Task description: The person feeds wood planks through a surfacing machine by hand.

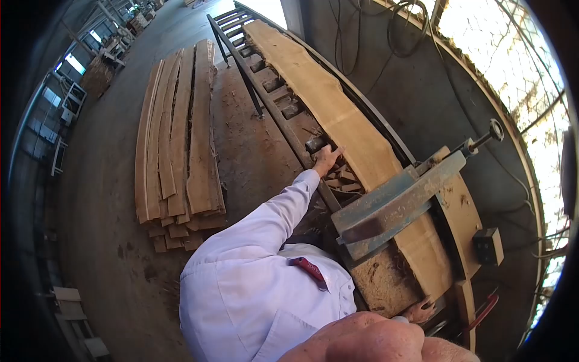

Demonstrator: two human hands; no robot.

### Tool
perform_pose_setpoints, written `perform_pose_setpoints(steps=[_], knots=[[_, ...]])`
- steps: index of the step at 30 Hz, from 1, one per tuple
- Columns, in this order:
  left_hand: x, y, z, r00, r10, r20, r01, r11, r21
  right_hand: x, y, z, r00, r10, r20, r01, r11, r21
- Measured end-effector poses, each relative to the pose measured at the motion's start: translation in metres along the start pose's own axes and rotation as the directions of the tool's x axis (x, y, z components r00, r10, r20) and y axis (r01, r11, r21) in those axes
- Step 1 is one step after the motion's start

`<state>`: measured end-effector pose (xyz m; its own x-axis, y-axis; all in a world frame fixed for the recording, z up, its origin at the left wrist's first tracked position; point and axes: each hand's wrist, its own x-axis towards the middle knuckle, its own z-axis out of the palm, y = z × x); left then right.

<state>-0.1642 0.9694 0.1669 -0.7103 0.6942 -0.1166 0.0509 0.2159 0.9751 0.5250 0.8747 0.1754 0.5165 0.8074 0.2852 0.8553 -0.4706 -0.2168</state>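
Observation:
A long wooden board (338, 105) with wavy natural edges lies along a roller conveyor and passes under a worn green metal crossbar (398, 208). Its near part (425, 256) comes out on the other side. My left hand (326, 161), arm stretched forward, is closed at the board's side edge just beyond the crossbar. At the near end of the board, my right hand (419, 311) grips the end edge; some of its fingers are hidden underneath.
Offcuts (345, 176) lie beside the board. Sawdust covers the machine table (383, 280). A threaded handwheel (496, 128) sticks out right, above a small dark box (487, 246). Stacked boards (175, 133) lie on the floor at left. Cables (410, 27) hang on the wall.

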Motion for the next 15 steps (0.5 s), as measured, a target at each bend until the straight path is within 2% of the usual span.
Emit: perform_pose_setpoints(steps=[1, 2, 4, 7, 9, 10, 12, 14, 15], knots=[[-0.016, 0.028, -0.005, 0.998, -0.039, 0.043, 0.042, 0.995, -0.089, -0.001, -0.005, -0.007, 0.998, 0.031, 0.051, -0.032, 0.999, 0.013], [-0.017, 0.030, -0.007, 0.999, -0.036, 0.033, 0.039, 0.995, -0.095, -0.001, -0.008, -0.010, 0.992, 0.062, 0.107, -0.064, 0.998, 0.021], [-0.016, 0.030, -0.009, 1.000, -0.007, 0.015, 0.006, 0.997, 0.079, -0.002, -0.012, -0.010, 0.993, 0.072, 0.097, -0.073, 0.997, 0.007], [-0.012, 0.023, -0.008, 0.999, -0.008, 0.040, 0.008, 1.000, 0.008, -0.001, -0.011, -0.006, 0.991, 0.097, 0.093, -0.097, 0.995, -0.002], [-0.009, 0.021, -0.009, 0.999, -0.023, 0.033, 0.023, 1.000, 0.019, -0.002, -0.012, -0.007, 0.990, 0.113, 0.088, -0.113, 0.994, -0.006], [-0.007, 0.019, -0.009, 1.000, 0.000, 0.020, -0.002, 0.996, 0.084, -0.001, -0.008, -0.002, 0.989, 0.119, 0.089, -0.119, 0.993, -0.008], [-0.001, 0.009, -0.007, 0.999, 0.021, 0.037, -0.027, 0.988, 0.155, 0.002, 0.001, 0.005, 0.997, 0.051, 0.061, -0.048, 0.998, -0.051], [0.010, -0.010, -0.001, 0.991, 0.123, -0.049, -0.105, 0.956, 0.273, 0.003, 0.008, 0.010, 0.999, -0.048, -0.006, 0.048, 0.997, -0.066], [-0.003, 0.014, -0.003, 0.998, 0.051, -0.047, -0.041, 0.981, 0.187, 0.003, 0.013, 0.017, 0.988, -0.116, -0.097, 0.118, 0.993, 0.011]])
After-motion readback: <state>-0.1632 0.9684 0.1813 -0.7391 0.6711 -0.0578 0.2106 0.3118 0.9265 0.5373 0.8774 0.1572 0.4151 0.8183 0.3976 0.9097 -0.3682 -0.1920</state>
